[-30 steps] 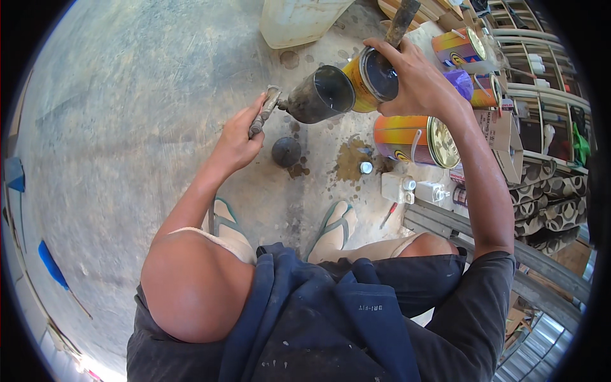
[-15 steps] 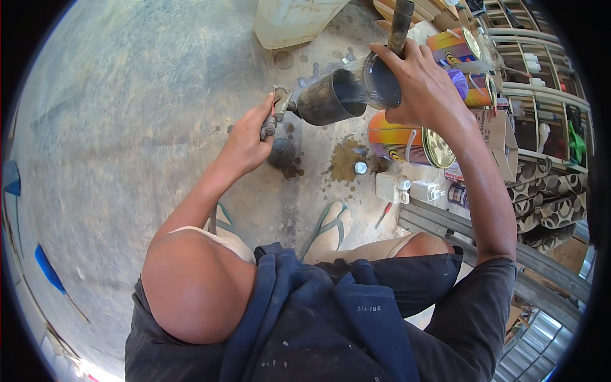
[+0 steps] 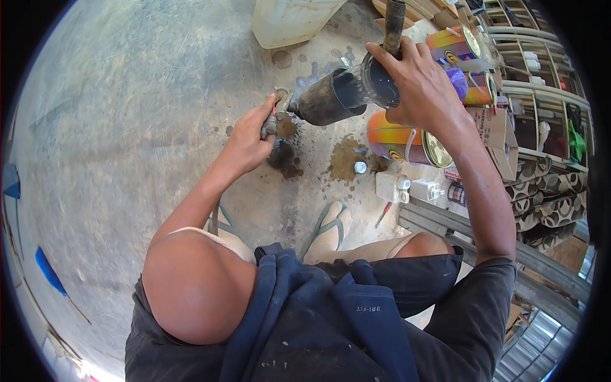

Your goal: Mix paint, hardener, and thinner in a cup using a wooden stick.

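My left hand (image 3: pixel 249 137) is closed around the metal body of what looks like a spray gun (image 3: pixel 270 121). A dark cylindrical cup (image 3: pixel 324 99) joins it at a small fitting and lies tilted, mouth toward the right. My right hand (image 3: pixel 426 86) grips a dark round vessel (image 3: pixel 382 86) by its side, fingers spread over it. A stout dark pipe (image 3: pixel 394 25) sticks up beside those fingers; how it joins the vessel is hidden. The two mouths face each other closely, and streaky, translucent liquid (image 3: pixel 356 89) seems to run between them.
An orange and purple paint can (image 3: pixel 407 140) lies on its side below my right hand, near white bottles (image 3: pixel 391 186) and a red-handled tool (image 3: pixel 383 214). A translucent jerrycan (image 3: pixel 296 22) stands beyond. Wet stains (image 3: pixel 347 156) mark the floor. Shelves (image 3: pixel 541 70) line the right.
The right hand's vessel and pipe have shifted slightly left. The metal body in my left hand has turned a little, uncovering more of the brown stain beneath.
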